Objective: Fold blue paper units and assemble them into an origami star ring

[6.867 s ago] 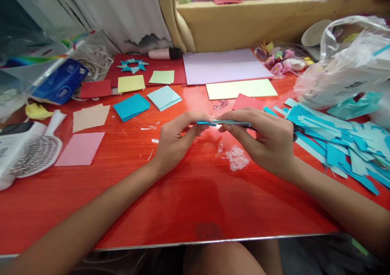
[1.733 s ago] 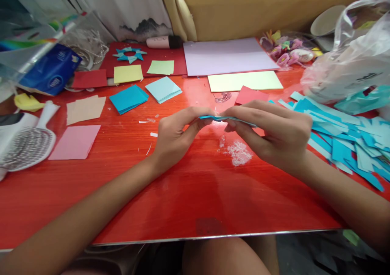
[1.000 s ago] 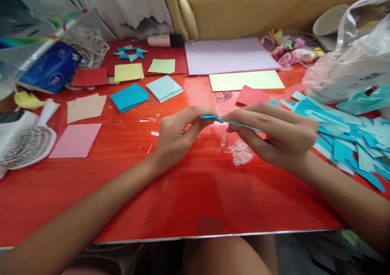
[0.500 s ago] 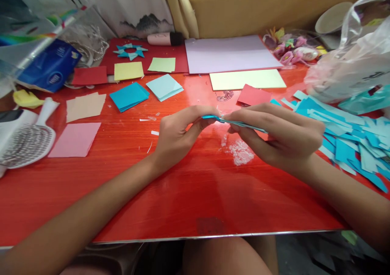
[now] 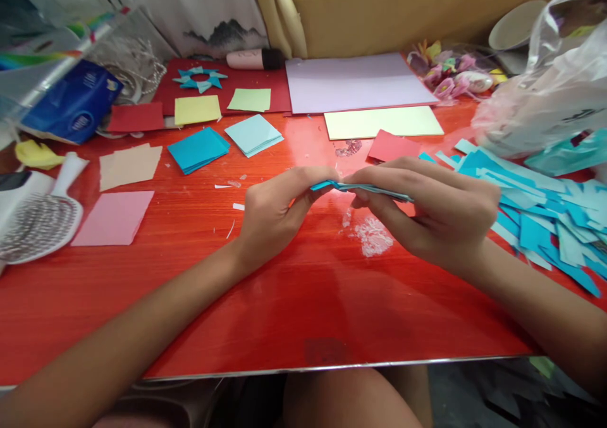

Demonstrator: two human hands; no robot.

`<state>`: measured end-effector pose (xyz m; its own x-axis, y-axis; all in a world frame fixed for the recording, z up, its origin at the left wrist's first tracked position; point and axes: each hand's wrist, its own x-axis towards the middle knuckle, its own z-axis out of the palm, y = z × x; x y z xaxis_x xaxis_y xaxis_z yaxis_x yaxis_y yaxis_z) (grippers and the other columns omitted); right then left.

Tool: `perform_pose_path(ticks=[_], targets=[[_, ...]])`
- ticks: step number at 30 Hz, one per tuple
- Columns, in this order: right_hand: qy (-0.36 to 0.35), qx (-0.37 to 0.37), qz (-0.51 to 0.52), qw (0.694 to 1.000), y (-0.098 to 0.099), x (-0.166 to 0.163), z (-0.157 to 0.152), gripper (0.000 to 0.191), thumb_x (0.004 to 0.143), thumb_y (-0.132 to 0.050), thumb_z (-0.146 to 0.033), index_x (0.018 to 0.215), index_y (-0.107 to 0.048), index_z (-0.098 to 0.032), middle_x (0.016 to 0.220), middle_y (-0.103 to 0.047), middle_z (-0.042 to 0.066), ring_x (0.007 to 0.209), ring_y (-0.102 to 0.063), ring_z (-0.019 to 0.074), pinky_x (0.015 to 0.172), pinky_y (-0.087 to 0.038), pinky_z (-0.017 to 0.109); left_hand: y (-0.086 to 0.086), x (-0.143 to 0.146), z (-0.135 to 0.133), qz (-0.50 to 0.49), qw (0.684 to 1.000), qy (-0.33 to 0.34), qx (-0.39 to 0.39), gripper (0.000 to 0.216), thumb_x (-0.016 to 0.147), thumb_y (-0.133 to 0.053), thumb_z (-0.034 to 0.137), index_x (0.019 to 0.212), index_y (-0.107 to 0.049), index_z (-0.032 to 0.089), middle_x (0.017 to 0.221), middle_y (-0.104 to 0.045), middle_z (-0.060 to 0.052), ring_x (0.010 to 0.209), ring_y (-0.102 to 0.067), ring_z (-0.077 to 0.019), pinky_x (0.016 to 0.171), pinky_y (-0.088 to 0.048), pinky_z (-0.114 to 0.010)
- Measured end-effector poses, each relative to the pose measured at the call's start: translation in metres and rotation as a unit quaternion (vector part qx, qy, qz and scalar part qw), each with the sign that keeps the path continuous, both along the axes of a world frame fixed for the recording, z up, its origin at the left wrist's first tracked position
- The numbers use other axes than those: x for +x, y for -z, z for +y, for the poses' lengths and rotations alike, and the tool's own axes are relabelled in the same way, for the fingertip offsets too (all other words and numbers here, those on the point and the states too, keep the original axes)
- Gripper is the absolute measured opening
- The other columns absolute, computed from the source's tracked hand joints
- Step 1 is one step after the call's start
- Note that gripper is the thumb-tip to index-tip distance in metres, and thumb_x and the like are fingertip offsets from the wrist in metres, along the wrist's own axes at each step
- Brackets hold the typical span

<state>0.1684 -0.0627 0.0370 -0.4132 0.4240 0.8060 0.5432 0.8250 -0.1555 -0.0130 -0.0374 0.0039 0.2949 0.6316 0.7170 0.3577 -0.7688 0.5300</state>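
Observation:
Both of my hands pinch one piece of folded paper (image 5: 379, 191), blue at its left end and pale blue along the right, seen nearly edge-on above the red table. My left hand (image 5: 279, 207) grips the blue end between thumb and index finger. On the pale end, my right hand (image 5: 427, 210) is closed, its fingers over the top and thumb beneath. Beyond them lie a stack of blue paper squares (image 5: 198, 150) and a stack of pale blue squares (image 5: 253, 134). A blue and pale origami star ring (image 5: 200, 79) rests farther back.
Blue paper strips (image 5: 545, 207) heap at right, below a plastic bag (image 5: 559, 93). A hairbrush (image 5: 42, 219), pink paper (image 5: 114, 218) and beige paper (image 5: 130, 165) lie left. A lilac sheet (image 5: 360, 83) and a red square (image 5: 392, 146) are behind my hands.
The folded paper tilts slightly, and more of its blue end shows beside my left fingers. Both hands keep their pinch; the whole view has shifted a little left.

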Motion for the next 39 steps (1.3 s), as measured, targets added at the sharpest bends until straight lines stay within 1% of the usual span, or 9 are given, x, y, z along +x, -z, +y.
perform_pose_path(ticks=[4, 6, 11, 16, 21, 25, 29, 33, 39], targets=[[0.034, -0.029, -0.001, 0.999, 0.0012, -0.0013, -0.0026, 0.025, 0.084, -0.052, -0.011, 0.099, -0.063, -0.029, 0.077, -0.067, 0.000, 0.065, -0.064, 0.0145, 0.058, -0.053, 0.027, 0.0013, -0.0001, 0.0003, 0.015, 0.999, -0.028, 0.006, 0.017, 0.086, -0.053, 0.023, 0.096, -0.066, 0.025, 0.085, -0.071, 0.002, 0.075, -0.065, -0.0103, 0.066, -0.051, -0.021], [0.049, -0.029, -0.003, 0.998, 0.0018, -0.0014, -0.0033, 0.024, 0.085, -0.051, -0.012, 0.098, -0.063, -0.029, 0.078, -0.068, 0.000, 0.065, -0.064, 0.0145, 0.058, -0.053, 0.027, 0.0012, 0.0002, 0.0005, 0.012, 1.000, -0.023, 0.005, 0.016, 0.086, -0.053, 0.023, 0.096, -0.066, 0.025, 0.084, -0.071, 0.003, 0.073, -0.065, -0.0095, 0.065, -0.051, -0.020], [0.045, -0.014, -0.003, 0.999, 0.0005, 0.0002, -0.0015, 0.020, 0.085, -0.051, -0.012, 0.097, -0.062, -0.024, 0.076, -0.068, 0.000, 0.065, -0.064, 0.0119, 0.060, -0.052, 0.024, -0.0019, 0.0020, -0.0004, -0.009, 1.000, 0.013, -0.020, 0.015, 0.086, -0.053, 0.022, 0.096, -0.064, 0.023, 0.083, -0.071, 0.003, 0.072, -0.066, -0.0085, 0.064, -0.051, -0.019], [0.065, -0.019, -0.019, 0.998, -0.0013, 0.0023, -0.0001, 0.018, 0.084, -0.053, -0.012, 0.094, -0.062, -0.024, 0.073, -0.067, 0.000, 0.060, -0.061, 0.0110, 0.053, -0.048, 0.022, -0.0053, 0.0031, -0.0014, -0.011, 0.999, 0.020, -0.040, 0.012, 0.083, -0.057, 0.028, 0.092, -0.065, 0.024, 0.084, -0.071, 0.003, 0.072, -0.066, -0.0099, 0.065, -0.052, -0.021], [0.062, -0.025, -0.042, 0.997, -0.0014, 0.0018, 0.0005, 0.017, 0.084, -0.052, -0.012, 0.090, -0.063, -0.025, 0.073, -0.067, 0.000, 0.060, -0.061, 0.0114, 0.052, -0.047, 0.023, -0.0048, 0.0021, 0.0002, -0.021, 0.999, 0.011, -0.049, 0.012, 0.083, -0.057, 0.029, 0.090, -0.066, 0.024, 0.083, -0.071, 0.004, 0.073, -0.066, -0.0096, 0.067, -0.051, -0.020], [0.056, -0.017, -0.041, 0.997, -0.0016, 0.0013, 0.0010, 0.016, 0.085, -0.051, -0.011, 0.090, -0.062, -0.022, 0.072, -0.066, 0.000, 0.059, -0.060, 0.0100, 0.052, -0.046, 0.021, -0.0036, 0.0023, 0.0009, -0.035, 0.998, 0.019, -0.046, 0.012, 0.084, -0.056, 0.026, 0.090, -0.066, 0.022, 0.084, -0.071, 0.004, 0.076, -0.066, -0.0094, 0.070, -0.052, -0.020], [0.065, -0.010, -0.052, 0.996, -0.0020, 0.0018, 0.0002, 0.016, 0.084, -0.052, -0.010, 0.091, -0.061, -0.020, 0.073, -0.066, 0.000, 0.061, -0.060, 0.0094, 0.053, -0.046, 0.021, -0.0038, 0.0023, 0.0007, -0.034, 0.998, 0.016, -0.056, 0.013, 0.085, -0.055, 0.027, 0.090, -0.066, 0.022, 0.084, -0.071, 0.003, 0.077, -0.066, -0.0096, 0.071, -0.052, -0.020], [0.077, -0.022, -0.069, 0.994, -0.0028, 0.0025, -0.0011, 0.018, 0.085, -0.051, -0.011, 0.091, -0.062, -0.024, 0.074, -0.067, -0.001, 0.062, -0.061, 0.0101, 0.054, -0.047, 0.021, -0.0047, 0.0014, 0.0011, -0.040, 0.997, 0.029, -0.063, 0.014, 0.085, -0.054, 0.028, 0.091, -0.066, 0.023, 0.085, -0.071, 0.003, 0.079, -0.066, -0.0099, 0.072, -0.053, -0.021], [0.058, -0.004, -0.066, 0.996, -0.0019, 0.0021, -0.0009, 0.018, 0.086, -0.048, -0.008, 0.093, -0.061, -0.018, 0.072, -0.066, 0.001, 0.065, -0.063, 0.0100, 0.054, -0.046, 0.022, -0.0048, 0.0016, 0.0004, -0.024, 0.998, 0.014, -0.049, 0.015, 0.085, -0.054, 0.028, 0.091, -0.066, 0.023, 0.085, -0.071, 0.003, 0.077, -0.066, -0.0096, 0.070, -0.052, -0.021]])
